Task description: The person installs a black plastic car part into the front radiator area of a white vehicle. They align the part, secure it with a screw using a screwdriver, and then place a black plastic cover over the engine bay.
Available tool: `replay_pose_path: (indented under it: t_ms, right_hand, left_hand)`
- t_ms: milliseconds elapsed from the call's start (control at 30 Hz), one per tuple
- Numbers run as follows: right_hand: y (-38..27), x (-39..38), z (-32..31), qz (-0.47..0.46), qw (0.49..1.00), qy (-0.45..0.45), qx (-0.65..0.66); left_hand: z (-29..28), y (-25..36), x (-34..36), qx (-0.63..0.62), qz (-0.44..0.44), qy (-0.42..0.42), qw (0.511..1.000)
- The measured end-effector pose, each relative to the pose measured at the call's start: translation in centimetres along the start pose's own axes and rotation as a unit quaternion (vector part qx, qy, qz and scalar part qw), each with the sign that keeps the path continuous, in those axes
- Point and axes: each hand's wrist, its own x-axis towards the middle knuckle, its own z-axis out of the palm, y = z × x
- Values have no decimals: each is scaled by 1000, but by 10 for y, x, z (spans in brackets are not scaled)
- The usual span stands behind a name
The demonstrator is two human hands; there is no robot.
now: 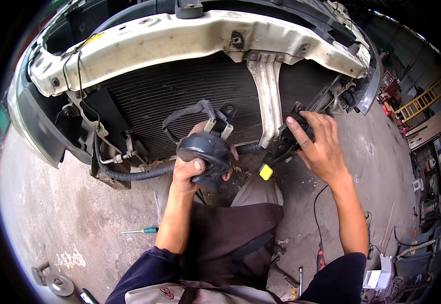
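Note:
A round black car horn (pixel 206 154) with a metal bracket is held up in front of the radiator. My left hand (pixel 186 172) is closed around it, thumb on its near side. A taped dark cable (pixel 182 114) loops above the horn. Further right, my right hand (pixel 321 139) has its fingers stretched out over a black bracket-like part (pixel 283 142) at the lower end of the white upright brace (pixel 266 96). The fingertips seem to touch that part, but the contact is partly hidden. A yellow tag (pixel 266 172) hangs just below it.
The cream front crossmember (pixel 144 40) arches over the dark radiator (pixel 164 81). A corrugated hose (pixel 144 175) runs low across the front. On the concrete floor lie a screwdriver (pixel 142 231) at left and a red-handled tool with a cord (pixel 321 259) at right. A yellow ladder (pixel 423 101) stands far right.

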Motion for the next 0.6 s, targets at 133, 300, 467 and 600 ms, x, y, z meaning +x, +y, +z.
replay_pose_path:
  t_ms: [133, 300, 467, 600]
  right_hand:
    - [3, -9, 2, 11, 1000, 0, -14]
    - [1, -18, 5, 23, 999, 7, -21]
    - [1, -20, 5, 18, 999, 5, -47]
    - [0, -26, 13, 27, 997, 48, -55]
  left_hand:
    - [-7, 3, -27, 108, -70, -3, 992]
    - [-35, 13, -65, 365, -126, -59, 921]
    - [-33, -6, -70, 411, -138, 7, 901]
    - [-46, -23, -84, 473, -143, 40, 869]
